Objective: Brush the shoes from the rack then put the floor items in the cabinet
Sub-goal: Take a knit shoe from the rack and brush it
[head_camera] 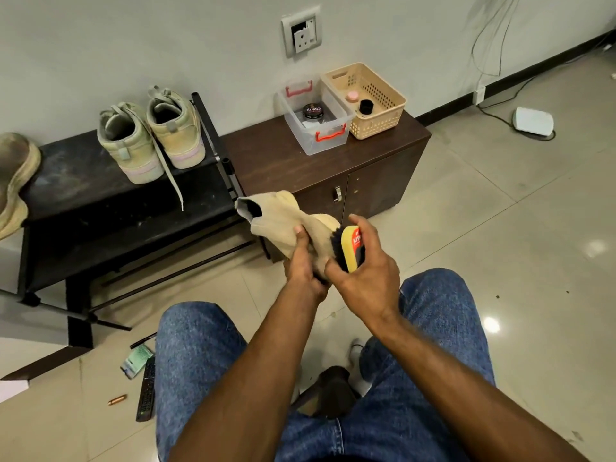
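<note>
Gripping a tan suede boot at centre frame, the left hand holds it above the tiled floor, its long axis running from the opening at ten o'clock to the toe at four o'clock. The right hand clasps a yellow brush, bristles against the toe, red label beginning "KIW". At ten o'clock a black shoe rack carries pale sneakers. At twelve o'clock a brown cabinet bears a clear box with a tin reading "Cherry".

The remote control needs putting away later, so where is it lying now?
In the head view the remote control lies on the floor at lower left, beside the person's left knee, just below a green packet and right of a small copper-coloured tube.
</note>
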